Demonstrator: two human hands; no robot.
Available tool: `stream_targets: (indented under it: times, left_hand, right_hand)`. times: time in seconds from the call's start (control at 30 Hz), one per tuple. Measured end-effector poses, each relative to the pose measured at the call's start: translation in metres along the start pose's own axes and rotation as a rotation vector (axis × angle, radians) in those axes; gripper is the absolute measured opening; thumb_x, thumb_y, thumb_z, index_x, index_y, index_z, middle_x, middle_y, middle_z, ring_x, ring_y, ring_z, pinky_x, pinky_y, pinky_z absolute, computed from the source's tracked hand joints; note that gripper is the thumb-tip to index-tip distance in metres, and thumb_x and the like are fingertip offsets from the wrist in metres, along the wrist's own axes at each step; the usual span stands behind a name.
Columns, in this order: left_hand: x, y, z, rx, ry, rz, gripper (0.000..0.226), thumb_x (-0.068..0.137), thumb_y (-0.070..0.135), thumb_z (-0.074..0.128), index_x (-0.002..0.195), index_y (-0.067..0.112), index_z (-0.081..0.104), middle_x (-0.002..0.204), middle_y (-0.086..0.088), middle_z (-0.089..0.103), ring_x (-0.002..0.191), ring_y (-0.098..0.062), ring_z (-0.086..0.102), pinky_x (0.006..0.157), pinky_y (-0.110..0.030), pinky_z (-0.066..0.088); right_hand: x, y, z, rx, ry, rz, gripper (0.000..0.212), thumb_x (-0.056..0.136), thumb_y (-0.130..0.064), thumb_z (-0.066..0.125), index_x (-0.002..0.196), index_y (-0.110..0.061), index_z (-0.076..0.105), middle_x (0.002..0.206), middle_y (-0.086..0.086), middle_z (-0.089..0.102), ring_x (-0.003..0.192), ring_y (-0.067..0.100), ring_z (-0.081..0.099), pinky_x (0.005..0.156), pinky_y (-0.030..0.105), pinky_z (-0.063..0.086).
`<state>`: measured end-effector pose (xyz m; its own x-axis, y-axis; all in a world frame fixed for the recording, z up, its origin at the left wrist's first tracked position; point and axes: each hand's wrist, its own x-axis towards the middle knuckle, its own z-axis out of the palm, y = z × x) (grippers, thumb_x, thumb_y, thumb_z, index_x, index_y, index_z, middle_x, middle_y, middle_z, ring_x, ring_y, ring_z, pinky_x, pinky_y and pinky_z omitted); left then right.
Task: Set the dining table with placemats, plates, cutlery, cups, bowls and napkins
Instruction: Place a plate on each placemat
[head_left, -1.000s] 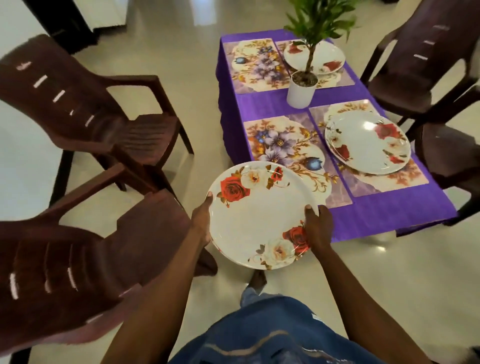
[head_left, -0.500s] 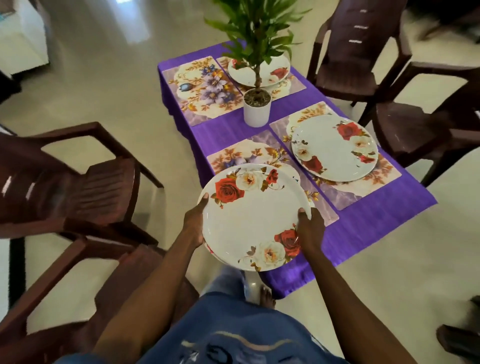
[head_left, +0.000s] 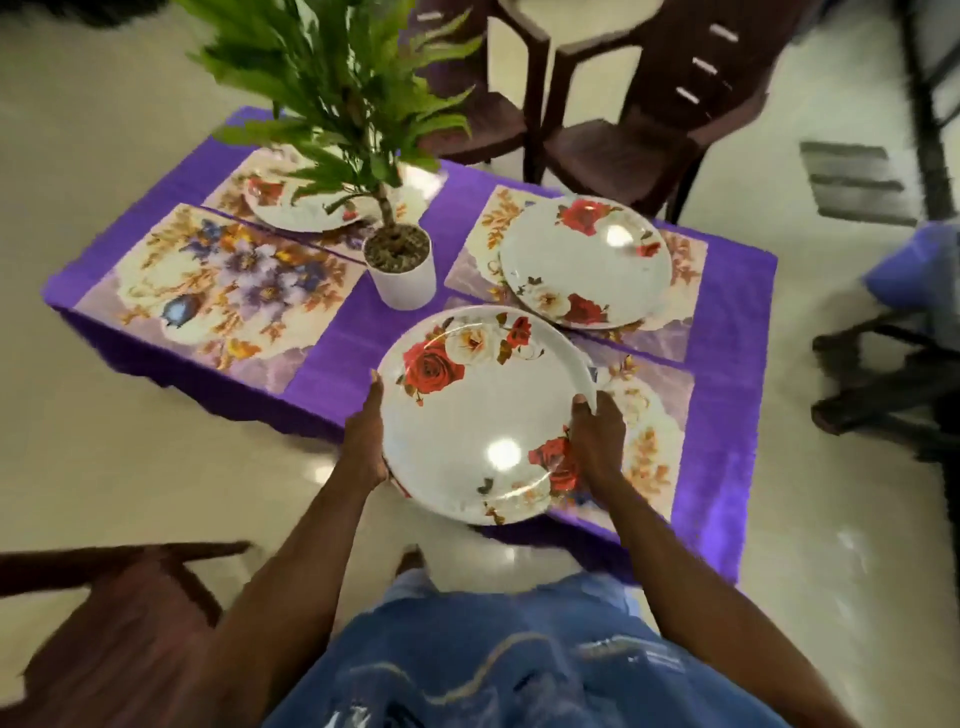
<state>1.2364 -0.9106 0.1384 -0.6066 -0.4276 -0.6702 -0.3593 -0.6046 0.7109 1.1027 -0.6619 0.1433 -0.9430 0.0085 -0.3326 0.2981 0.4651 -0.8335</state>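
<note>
We hold a round plate (head_left: 483, 415) over the near edge of the table (head_left: 737, 426), one hand at each side. Our left hand (head_left: 366, 436) cups the left rim, thumb lying up along the edge and the fingers hidden beneath. Our right hand (head_left: 597, 441) clasps the right rim, thumb on top and fingers curled under. Both forearms reach forward from below, bare, roughly parallel. The plate is glossy white, printed with red and cream roses near the top left and bottom right, and it catches a bright spot of light. We cannot tell whether another plate is stacked beneath it. It hangs partly over a near mat (head_left: 644, 415), a flat rectangle printed with gold leaves on pale lilac.

Beyond it, a second plate (head_left: 584, 262) of the same pattern lies on its own mat (head_left: 685, 260). A third plate (head_left: 296, 208) rests on a far mat, partly behind leaves. To the left lies a bare mat (head_left: 218, 291) with purple flowers. Between them stands a plant (head_left: 337, 93) in a smooth white pot (head_left: 402, 278) filled with gravel. The cloth is purple and finely ribbed. Dark brown moulded chairs (head_left: 639, 109) stand around on a pale glossy floor (head_left: 104, 467).
</note>
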Motion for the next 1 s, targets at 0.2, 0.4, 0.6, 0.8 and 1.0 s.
stream_targets:
  times: [0.2,0.4,0.6,0.8,1.0]
  left_hand:
    - [0.002,0.023,-0.049,0.055,-0.059,-0.100,0.080,0.072,0.084,0.059,0.130,0.028,0.060,0.128,-0.011,0.065,0.114,-0.036,0.064,0.097,-0.063,0.047]
    - [0.033,0.022,-0.089,0.031,-0.007,-0.138,0.089,0.057,0.082,0.073,0.125,0.025,0.065,0.120,-0.009,0.070,0.109,-0.036,0.067,0.095,-0.063,0.049]
    - [0.014,0.051,-0.102,-0.070,0.220,-0.018,0.049,0.083,0.058,0.067,0.112,0.018,0.064,0.109,-0.003,0.072,0.095,-0.024,0.069,0.080,-0.038,0.055]
    - [0.015,0.058,-0.141,-0.150,0.451,0.023,0.067,0.081,0.064,0.066,0.129,0.018,0.054,0.116,0.000,0.065,0.103,-0.024,0.065,0.092,-0.039,0.052]
    - [0.009,0.061,-0.144,-0.274,0.532,0.049,0.062,0.083,0.061,0.065,0.128,0.019,0.056,0.112,0.002,0.068,0.099,-0.021,0.068,0.091,-0.040,0.054]
  right_hand:
    - [-0.078,-0.012,0.023,0.033,0.172,0.046,0.035,0.102,-0.023,0.040,0.119,0.003,0.055,0.107,0.016,0.060,0.093,0.035,0.059,0.068,0.032,0.041]
    - [-0.086,0.008,0.015,0.168,0.281,0.200,0.022,0.100,-0.029,0.048,0.113,-0.015,0.057,0.110,0.016,0.064,0.084,0.027,0.064,0.060,0.034,0.054]
    - [-0.086,0.026,-0.011,0.362,0.454,0.310,0.030,0.101,-0.021,0.050,0.127,-0.010,0.058,0.115,0.006,0.062,0.094,0.023,0.059,0.078,0.037,0.052]
    - [-0.071,0.031,-0.007,0.406,0.499,0.336,0.029,0.100,-0.021,0.049,0.124,-0.008,0.059,0.115,0.007,0.061,0.103,0.027,0.059,0.083,0.038,0.050]
    - [-0.053,0.031,0.016,0.469,0.493,0.389,0.035,0.100,-0.024,0.049,0.131,-0.010,0.054,0.132,0.012,0.056,0.113,0.030,0.057,0.091,0.036,0.049]
